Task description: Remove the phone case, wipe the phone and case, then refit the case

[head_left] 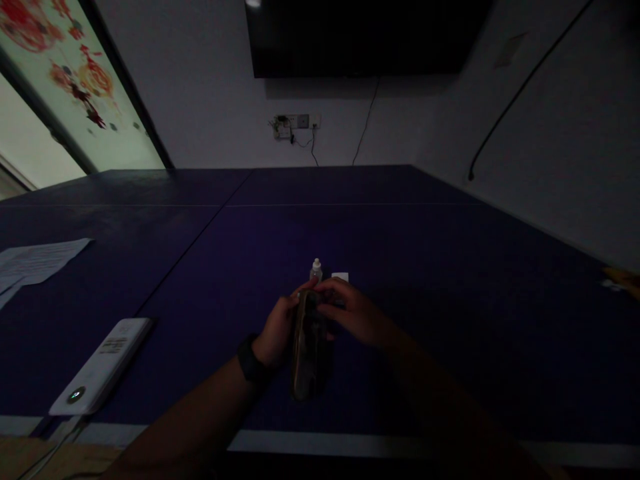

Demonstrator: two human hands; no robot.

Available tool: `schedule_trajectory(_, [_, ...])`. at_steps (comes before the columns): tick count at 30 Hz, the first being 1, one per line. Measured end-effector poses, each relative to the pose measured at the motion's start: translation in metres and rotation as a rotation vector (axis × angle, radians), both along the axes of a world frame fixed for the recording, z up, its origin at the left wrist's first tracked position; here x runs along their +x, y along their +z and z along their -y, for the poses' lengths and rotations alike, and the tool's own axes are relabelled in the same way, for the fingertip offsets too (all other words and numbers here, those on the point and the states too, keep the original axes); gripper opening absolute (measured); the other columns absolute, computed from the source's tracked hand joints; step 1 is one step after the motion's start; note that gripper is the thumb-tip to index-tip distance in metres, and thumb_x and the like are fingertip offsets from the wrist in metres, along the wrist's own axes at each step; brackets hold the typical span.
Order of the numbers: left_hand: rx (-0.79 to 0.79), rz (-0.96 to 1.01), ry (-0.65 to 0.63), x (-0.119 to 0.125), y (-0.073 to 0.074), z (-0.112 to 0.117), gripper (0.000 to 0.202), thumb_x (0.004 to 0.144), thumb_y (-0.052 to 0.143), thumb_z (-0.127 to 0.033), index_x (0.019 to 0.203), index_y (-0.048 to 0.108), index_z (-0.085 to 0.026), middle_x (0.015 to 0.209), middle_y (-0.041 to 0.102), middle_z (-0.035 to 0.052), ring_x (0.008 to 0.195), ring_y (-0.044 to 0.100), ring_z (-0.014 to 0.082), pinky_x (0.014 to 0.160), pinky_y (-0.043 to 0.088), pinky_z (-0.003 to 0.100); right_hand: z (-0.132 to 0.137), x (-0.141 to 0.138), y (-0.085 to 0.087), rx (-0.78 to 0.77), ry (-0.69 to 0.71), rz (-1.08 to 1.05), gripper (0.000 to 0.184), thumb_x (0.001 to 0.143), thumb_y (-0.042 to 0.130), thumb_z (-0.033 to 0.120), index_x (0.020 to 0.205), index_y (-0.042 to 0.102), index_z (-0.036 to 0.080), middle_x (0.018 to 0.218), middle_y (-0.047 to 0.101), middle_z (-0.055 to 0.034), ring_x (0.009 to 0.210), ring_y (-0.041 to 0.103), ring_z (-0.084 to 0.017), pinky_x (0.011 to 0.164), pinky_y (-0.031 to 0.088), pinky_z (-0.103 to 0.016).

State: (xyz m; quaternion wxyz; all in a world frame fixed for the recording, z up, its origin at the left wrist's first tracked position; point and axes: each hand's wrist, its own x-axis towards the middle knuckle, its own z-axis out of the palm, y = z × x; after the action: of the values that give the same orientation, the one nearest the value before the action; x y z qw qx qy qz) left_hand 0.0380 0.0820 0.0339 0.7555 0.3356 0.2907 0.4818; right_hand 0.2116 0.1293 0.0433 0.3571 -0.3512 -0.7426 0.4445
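head view: grip closed on a dark oblong case [309, 347]

at far left, a sheet of printed paper [35, 263] lies on the dark blue table-tennis table [380, 247], with a white power bank [100, 367] near the table's close edge, its round light glowing. the left hand [277, 330], a black wristband [250, 358] at its wrist, curls around the case's upper end in a firm hold. the right hand [353, 310] comes in from the other side, its fingertips [327, 310] pressed on that same end. whether the case is lifted or resting on the table, i cannot tell. just beyond the hands, a small capped plastic bottle [316, 270] stands beside a white card [340, 277], neither one touched. so far, the case is in both hands and looks closed in this dim light; the bottle and card lie apart from it.
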Motion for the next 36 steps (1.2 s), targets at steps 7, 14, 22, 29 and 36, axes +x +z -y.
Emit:
schedule_trajectory(7, [-0.091, 0.074, -0.011, -0.001, 0.005, -0.002, 0.069, 0.086, 0.05, -0.048, 0.147, 0.043, -0.018, 0.103, 0.074, 0.0099, 0.072, 0.072, 0.025, 0.064, 0.055, 0.038, -0.004, 0.0, 0.001, -0.292, -0.033, -0.096, 0.024, 0.075, 0.077, 0.029, 0.087, 0.059, 0.019, 0.082, 0.066, 0.001, 0.076, 0.064, -0.015, 0.071, 0.05, -0.031])
schedule_trajectory(14, [-0.083, 0.035, -0.014, 0.001, -0.003, -0.002, 0.057, 0.087, 0.057, -0.049, 0.133, 0.057, -0.016, 0.108, 0.073, 0.0117, 0.075, 0.072, 0.0237, 0.069, 0.057, 0.039, -0.007, 0.004, -0.005, -0.39, 0.021, -0.107, 0.037, 0.061, 0.086, 0.024, 0.085, 0.057, 0.019, 0.079, 0.068, 0.0016, 0.074, 0.065, -0.016, 0.068, 0.05, -0.03])
schedule_trajectory(22, [0.001, -0.035, 0.01, 0.002, -0.009, -0.001, 0.063, 0.088, 0.058, -0.052, 0.138, 0.056, -0.014, 0.1, 0.074, 0.0128, 0.072, 0.072, 0.024, 0.067, 0.055, 0.037, -0.007, 0.001, -0.003, -0.441, 0.008, -0.136, 0.036, 0.059, 0.086, 0.023, 0.078, 0.056, 0.019, 0.074, 0.067, 0.0024, 0.071, 0.065, -0.016, 0.061, 0.051, -0.029])
schedule_trajectory(29, [0.222, -0.261, 0.168, -0.005, 0.0, -0.004, 0.044, 0.081, 0.074, -0.045, 0.115, 0.074, -0.017, 0.113, 0.075, 0.0107, 0.089, 0.07, 0.0207, 0.08, 0.052, 0.031, -0.004, 0.003, 0.007, -0.378, -0.021, -0.138, 0.037, 0.057, 0.086, 0.026, 0.075, 0.055, 0.02, 0.069, 0.06, 0.0062, 0.065, 0.057, -0.012, 0.061, 0.043, -0.026])
schedule_trajectory(36, [0.406, -0.53, 0.378, -0.003, 0.006, 0.001, 0.032, 0.081, 0.075, -0.039, 0.108, 0.072, -0.02, 0.099, 0.075, 0.0066, 0.084, 0.068, 0.0193, 0.077, 0.053, 0.032, 0.005, -0.001, 0.014, -0.336, -0.118, -0.195, 0.04, 0.057, 0.086, 0.032, 0.078, 0.054, 0.021, 0.071, 0.062, 0.0048, 0.066, 0.058, -0.014, 0.061, 0.044, -0.027])
